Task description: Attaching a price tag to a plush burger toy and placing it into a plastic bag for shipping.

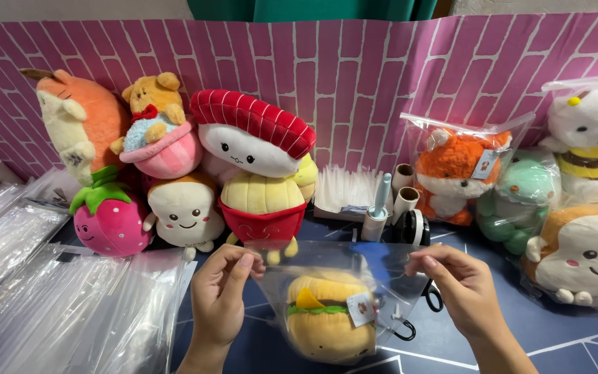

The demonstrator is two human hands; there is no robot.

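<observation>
Broadly, a dark blue surface (562,325) is seen, backed by a pink brick-pattern wall (382,76) at 12 o'clock. A pile of empty clear bags (70,305) is spread at 8 o'clock, just beside the left hand, close enough that a slip of that hand could drag one along. A row of loose plush toys is stacked at 11 o'clock: an orange plush (77,118), a sushi plush (250,135), a strawberry plush (109,221), a toast plush (185,211). The stack looks loosely balanced, so a bump could topple it toward the work area. Bagged plush toys sit at 2 to 3 o'clock, among them an orange fox plush (455,170) and a bee plush (593,138).

At centre, near 6 o'clock, a clear plastic bag (340,266) is held up over the surface with a burger plush (327,318) inside it, hanging low in the bag. The left hand (219,294) is pinched shut on the bag's upper left edge; the right hand (458,284) is pinched shut on the upper right edge. The mouth appears not yet sealed, though this cannot be told for sure. The film looks slick and thin: if one pinch loosens, the plush weight would likely swing the bag sideways. A paper tag (361,309) on the plush could be creased against the film.

Black scissors (423,305) lie just beside the bag at 4 o'clock, partly behind it; the film could snag on them. Small rolls (403,190) stand near 1 o'clock.
</observation>
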